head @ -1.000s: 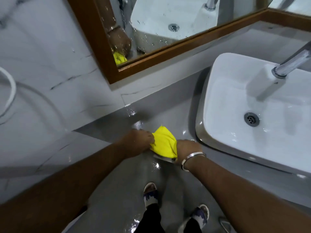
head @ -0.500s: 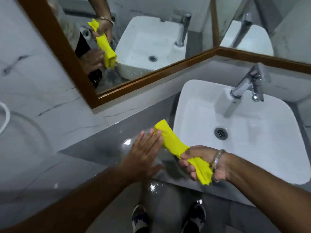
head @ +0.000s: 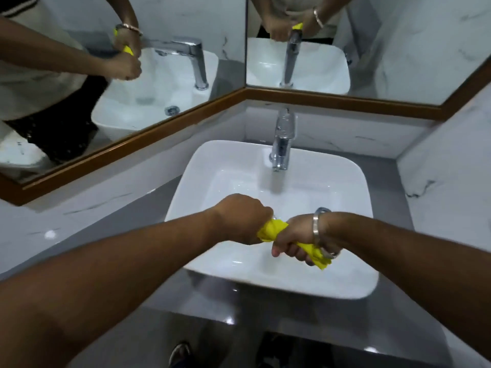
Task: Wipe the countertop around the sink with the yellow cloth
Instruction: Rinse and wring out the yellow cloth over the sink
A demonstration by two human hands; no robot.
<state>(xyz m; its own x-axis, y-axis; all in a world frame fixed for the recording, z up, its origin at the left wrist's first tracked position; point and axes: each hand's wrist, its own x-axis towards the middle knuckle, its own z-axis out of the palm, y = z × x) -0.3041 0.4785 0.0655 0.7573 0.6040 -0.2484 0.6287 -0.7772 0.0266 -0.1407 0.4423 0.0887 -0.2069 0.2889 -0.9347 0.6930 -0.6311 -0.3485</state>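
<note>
Nearest the camera, two bare forearms reach forward over the glossy grey stone countertop (head: 127, 224), whose front strip carries bright glints of light — whether that is water or only shine cannot be told. Below its front edge, the toe of a shoe (head: 180, 353) shows on the floor.

Just beyond, both hands meet over the front half of the white rectangular ceramic basin (head: 353, 285). The left hand (head: 243, 219) is closed in a full fist around one end of the yellow cloth (head: 273, 229), which is bunched and twisted into a rope. The right hand (head: 295, 241), with a silver metal bangle (head: 317, 227) at the wrist, is likewise clenched tight on the other end, and a short tail of cloth pokes out past its heel. The cloth is off the counter, held in the air above the bowl, between the two fists.

This reads as wringing — squeezing the cloth out over the sink, a pause within the wiping, not the wiping itself. No drip can be made out.

The next move would call for loosening the twist, shaking the cloth flat into one palm, and carrying it to a counter strip beside the basin.

Farther back stands the chrome tap (head: 283, 139), with no stream visible, then the wood-framed angled mirror (head: 132, 143), which repeats the two clenched hands.
</note>
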